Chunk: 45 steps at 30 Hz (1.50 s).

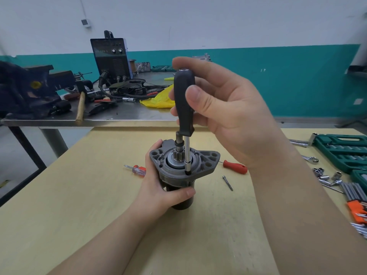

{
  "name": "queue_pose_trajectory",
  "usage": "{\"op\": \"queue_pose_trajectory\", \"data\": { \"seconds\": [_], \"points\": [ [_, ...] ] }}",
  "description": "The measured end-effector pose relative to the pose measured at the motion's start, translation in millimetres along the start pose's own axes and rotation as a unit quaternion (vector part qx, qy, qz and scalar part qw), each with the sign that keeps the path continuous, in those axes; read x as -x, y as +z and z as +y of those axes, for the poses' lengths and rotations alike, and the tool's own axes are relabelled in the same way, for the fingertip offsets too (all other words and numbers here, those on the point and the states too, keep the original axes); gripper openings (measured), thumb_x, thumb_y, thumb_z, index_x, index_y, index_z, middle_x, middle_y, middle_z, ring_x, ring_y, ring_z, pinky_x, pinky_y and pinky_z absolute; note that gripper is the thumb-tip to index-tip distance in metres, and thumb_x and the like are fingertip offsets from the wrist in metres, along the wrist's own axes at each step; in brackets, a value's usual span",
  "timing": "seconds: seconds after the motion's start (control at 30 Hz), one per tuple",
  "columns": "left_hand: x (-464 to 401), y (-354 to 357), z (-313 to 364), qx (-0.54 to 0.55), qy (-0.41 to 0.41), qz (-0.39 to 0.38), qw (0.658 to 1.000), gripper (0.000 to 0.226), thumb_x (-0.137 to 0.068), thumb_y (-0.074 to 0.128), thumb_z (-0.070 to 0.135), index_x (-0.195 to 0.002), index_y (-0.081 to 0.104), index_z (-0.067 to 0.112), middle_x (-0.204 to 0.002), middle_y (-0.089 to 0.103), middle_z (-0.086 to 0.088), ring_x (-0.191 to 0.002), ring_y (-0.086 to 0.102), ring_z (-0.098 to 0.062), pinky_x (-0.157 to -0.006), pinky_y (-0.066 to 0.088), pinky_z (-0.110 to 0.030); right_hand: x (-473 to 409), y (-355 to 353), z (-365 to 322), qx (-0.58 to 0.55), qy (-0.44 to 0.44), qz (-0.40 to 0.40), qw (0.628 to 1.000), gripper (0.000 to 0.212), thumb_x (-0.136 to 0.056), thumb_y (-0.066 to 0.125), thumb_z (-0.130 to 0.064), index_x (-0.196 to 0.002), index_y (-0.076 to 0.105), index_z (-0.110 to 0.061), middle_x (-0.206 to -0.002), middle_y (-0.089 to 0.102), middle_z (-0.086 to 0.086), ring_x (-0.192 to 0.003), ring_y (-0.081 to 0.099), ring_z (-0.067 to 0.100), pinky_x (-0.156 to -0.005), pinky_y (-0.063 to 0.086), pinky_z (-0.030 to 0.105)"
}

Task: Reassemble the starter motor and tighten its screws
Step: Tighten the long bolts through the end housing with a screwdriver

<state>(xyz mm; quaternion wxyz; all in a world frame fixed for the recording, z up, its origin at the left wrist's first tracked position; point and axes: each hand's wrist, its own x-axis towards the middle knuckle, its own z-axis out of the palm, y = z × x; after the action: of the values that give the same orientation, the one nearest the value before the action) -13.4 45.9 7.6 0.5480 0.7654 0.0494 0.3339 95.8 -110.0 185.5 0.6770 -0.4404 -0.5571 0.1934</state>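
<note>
The starter motor (204, 162) stands upright on the wooden table (79, 195), grey flange and pinion gear facing up. My left hand (158, 187) grips its body from the left, thumb across the front. My right hand (218, 108) pinches the black handle of a nut driver (183, 100) between thumb and fingertips. The driver stands vertical, and its chrome shaft ends on a screw in the flange's near edge. A loose long screw (227, 183) lies on the table to the right of the motor.
A small red screwdriver (137, 170) lies left of the motor, a red-handled one (235, 167) right of it. Sockets, wrenches, hex keys and a green tool case (343, 151) fill the right edge. Behind stands a metal bench (129, 116) with a welder, vise and clutter.
</note>
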Motion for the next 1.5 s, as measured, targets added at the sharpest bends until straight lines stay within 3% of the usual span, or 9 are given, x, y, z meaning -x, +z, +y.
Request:
{"op": "queue_pose_trajectory", "data": {
  "seconds": [0.37,0.5,0.6,0.8,1.0,1.07,1.17,1.33,1.5],
  "points": [
    [-1,1,3,-0.017,0.021,0.002,1.000,0.116,-0.065,0.090,0.031,-0.156,0.018,0.043,-0.140,0.057,0.037,-0.133,0.051,0.014,-0.101,0.037,0.000,-1,-3,1,0.016,0.022,0.013,1.000,0.027,-0.093,0.070,-0.014,-0.119,0.073,-0.019,-0.099,0.079,-0.002,-0.093,0.075,0.025,-0.083,0.061,0.044],
    [0,1,0,-0.012,0.014,0.016,1.000,0.116,-0.065,0.094,0.030,-0.153,0.024,0.059,-0.144,0.059,0.027,-0.136,0.058,0.000,-0.101,0.044,-0.006,0,4,-5,0.077,0.013,0.053,0.996,0.017,-0.086,0.078,-0.022,-0.102,0.074,-0.026,-0.087,0.077,-0.009,-0.084,0.075,0.019,-0.077,0.065,0.049],
    [0,2,-3,-0.004,0.009,0.018,1.000,0.118,-0.066,0.095,0.027,-0.155,0.024,0.057,-0.147,0.061,0.015,-0.137,0.059,-0.010,-0.103,0.048,-0.012,0,13,-11,0.161,0.000,0.100,0.982,0.020,-0.080,0.083,-0.031,-0.096,0.071,-0.028,-0.080,0.074,-0.013,-0.081,0.074,0.016,-0.078,0.066,0.052],
    [-2,2,-3,-0.006,0.009,0.017,1.000,0.117,-0.066,0.094,0.025,-0.155,0.025,0.055,-0.147,0.061,0.014,-0.137,0.060,-0.011,-0.103,0.047,-0.012,2,29,-13,0.268,-0.021,0.192,0.944,0.025,-0.084,0.089,-0.033,-0.089,0.065,-0.029,-0.073,0.069,-0.016,-0.069,0.067,0.002,-0.069,0.061,0.033],
    [3,3,-3,-0.005,-0.007,0.036,0.999,0.123,-0.061,0.097,0.027,-0.157,0.025,0.055,-0.147,0.061,0.018,-0.136,0.059,-0.003,-0.098,0.052,-0.012,2,32,-17,0.297,-0.016,0.209,0.932,0.027,-0.085,0.088,-0.034,-0.088,0.061,-0.030,-0.075,0.067,-0.016,-0.071,0.066,0.002,-0.069,0.054,0.025],
    [5,4,-3,0.000,-0.008,0.043,0.999,0.124,-0.060,0.099,0.027,-0.157,0.026,0.055,-0.147,0.061,0.016,-0.135,0.060,-0.005,-0.100,0.054,-0.019,2,33,-17,0.306,-0.015,0.217,0.927,0.028,-0.085,0.087,-0.035,-0.088,0.060,-0.031,-0.075,0.067,-0.016,-0.070,0.065,0.001,-0.067,0.053,0.023],
    [7,7,0,0.013,-0.015,0.056,0.998,0.126,-0.060,0.102,0.028,-0.156,0.027,0.056,-0.151,0.059,0.010,-0.137,0.062,-0.016,-0.108,0.051,-0.046,2,33,-17,0.329,-0.008,0.231,0.916,0.027,-0.087,0.086,-0.038,-0.091,0.061,-0.030,-0.078,0.068,-0.014,-0.073,0.067,0.003,-0.068,0.056,0.027],
    [10,13,4,0.004,-0.023,0.074,0.997,0.124,-0.059,0.102,0.032,-0.155,0.028,0.059,-0.146,0.061,0.020,-0.131,0.065,-0.008,-0.105,0.050,-0.043,3,33,-19,0.351,-0.002,0.243,0.904,0.028,-0.088,0.085,-0.041,-0.093,0.060,-0.031,-0.079,0.067,-0.016,-0.074,0.065,0.002,-0.068,0.053,0.023],
    [11,14,8,0.003,-0.030,0.082,0.996,0.125,-0.057,0.103,0.033,-0.154,0.029,0.060,-0.145,0.061,0.021,-0.132,0.065,-0.010,-0.110,0.049,-0.050,4,31,-19,0.368,-0.002,0.252,0.895,0.030,-0.089,0.084,-0.044,-0.095,0.059,-0.028,-0.081,0.065,-0.016,-0.074,0.062,0.000,-0.067,0.048,0.022]
  ]
}}
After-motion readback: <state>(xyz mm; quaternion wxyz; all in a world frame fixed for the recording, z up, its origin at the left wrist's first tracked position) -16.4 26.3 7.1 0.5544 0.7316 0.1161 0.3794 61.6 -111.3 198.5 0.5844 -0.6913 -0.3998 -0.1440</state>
